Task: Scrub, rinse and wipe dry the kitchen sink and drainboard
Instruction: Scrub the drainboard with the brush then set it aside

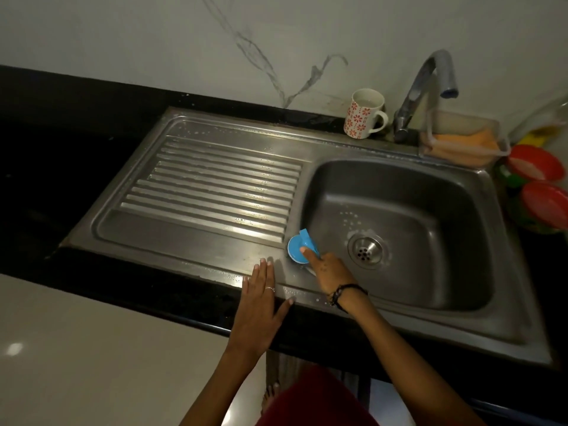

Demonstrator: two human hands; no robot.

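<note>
Your right hand point(327, 269) grips a blue-handled scrubber point(299, 247), forefinger stretched along its top, pressing it against the sink basin's point(399, 272) wall at nine o'clock from the drain point(365, 249). Your left hand point(261, 299) lies flat, fingers spread, holding nothing, on the drainboard's point(196, 186) front rim at six o'clock.

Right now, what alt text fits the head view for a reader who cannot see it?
The right hand presses a blue scrubber against the steel sink basin's near-left rim, while the left hand rests flat on the front edge beside the ribbed drainboard. A floral mug stands by the tap.
</note>
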